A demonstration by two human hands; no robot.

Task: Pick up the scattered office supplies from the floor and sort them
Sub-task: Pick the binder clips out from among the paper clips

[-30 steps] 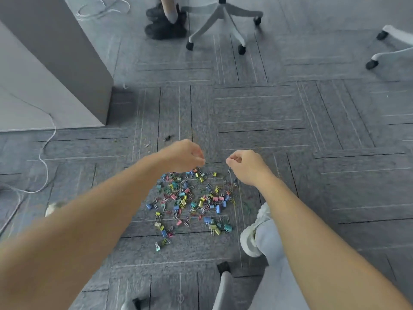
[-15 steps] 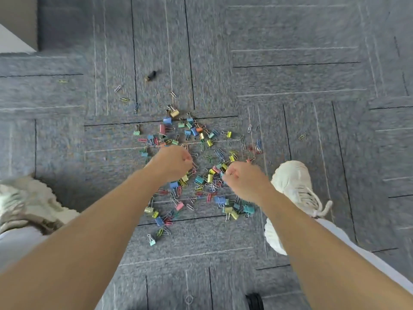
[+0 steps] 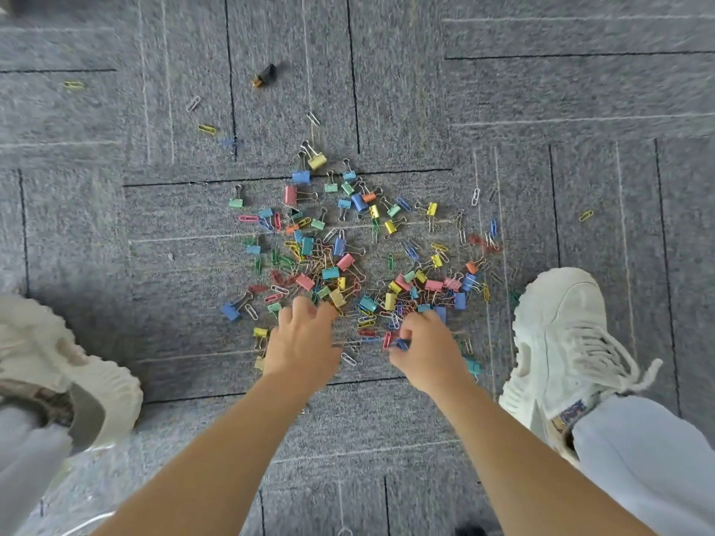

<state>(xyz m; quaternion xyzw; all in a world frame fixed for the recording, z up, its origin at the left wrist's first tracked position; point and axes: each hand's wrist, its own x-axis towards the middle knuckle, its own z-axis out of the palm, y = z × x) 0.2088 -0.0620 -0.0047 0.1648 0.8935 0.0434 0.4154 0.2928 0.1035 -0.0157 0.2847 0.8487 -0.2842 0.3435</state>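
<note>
Both hands dropped lower: left hand (image 3: 301,348) fingers curled, contents unclear; right hand (image 3: 423,352) pinches blue binder clip (image 3: 402,344) from pile (image 3: 348,261).

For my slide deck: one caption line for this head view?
Both hands, left hand and right hand, reach into colourful binder clips and paper clips scattered on grey carpet between white sneakers.

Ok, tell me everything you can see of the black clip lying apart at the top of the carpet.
The black clip is a small binder clip with a dark body and a brownish-gold end, the detail blurred. It lies on its side, angled, on the grey carpet beside a dark tile seam. It sits alone, well beyond the coloured pile, touching nothing but the carpet. Neither hand is near it.
</note>
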